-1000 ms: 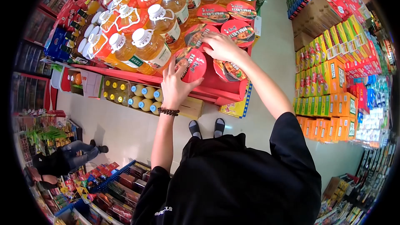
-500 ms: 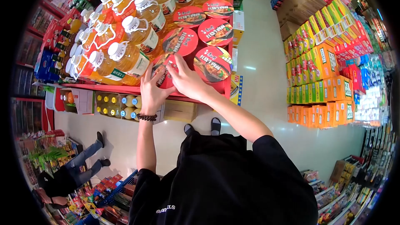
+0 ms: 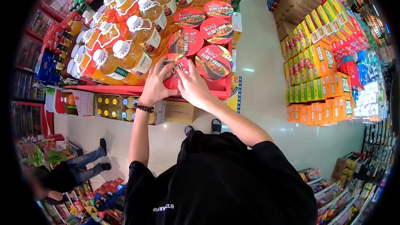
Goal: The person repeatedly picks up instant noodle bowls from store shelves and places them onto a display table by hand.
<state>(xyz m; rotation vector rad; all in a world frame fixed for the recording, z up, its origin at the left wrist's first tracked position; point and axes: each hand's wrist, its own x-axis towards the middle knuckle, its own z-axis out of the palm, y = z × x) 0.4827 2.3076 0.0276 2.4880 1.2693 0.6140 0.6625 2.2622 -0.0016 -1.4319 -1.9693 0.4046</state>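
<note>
Both my hands are around a red-lidded instant noodle bowl [image 3: 170,71] at the near edge of the display. My left hand [image 3: 155,84], with a dark bead bracelet at the wrist, grips its left side. From the right, my right hand [image 3: 194,86] bends its fingers over the lid and rim. Much of this bowl is hidden under the fingers. Right beside my right hand sits another noodle bowl [image 3: 213,61], and a further bowl [image 3: 186,41] lies just behind. Large bottles of golden cooking oil [image 3: 132,60] stand close to the left of my left hand.
A red display edge [image 3: 104,88] runs along the front. Below it are cartons of yellow-capped bottles [image 3: 109,104] and a cardboard box [image 3: 181,111]. Across the aisle rise stacked orange and yellow boxes [image 3: 321,81]. Another person [image 3: 68,173] is at lower left.
Both hands have shifted slightly, and the right fingers now bend lower around the bowl's near right side. The bowl's lid shows more between the hands. The other person has moved slightly.
</note>
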